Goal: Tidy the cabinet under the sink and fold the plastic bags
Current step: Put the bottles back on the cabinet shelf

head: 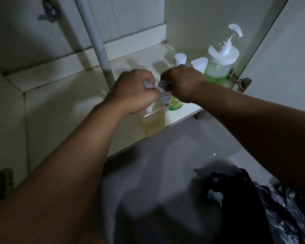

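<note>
Both hands meet over the cabinet floor (63, 95): left hand (130, 92) and right hand (181, 85) each w/ fingers curled on a white pump top (159, 85), mostly hidden btwn them. It sits on a yellowish bottle (151, 120) at the shelf's front edge, upper half covered by the left wrist. Black plastic bags (275, 205) lie on the floor, bottom right, cut off by the frame; a green pump bottle (220, 67) stands back right.
</note>
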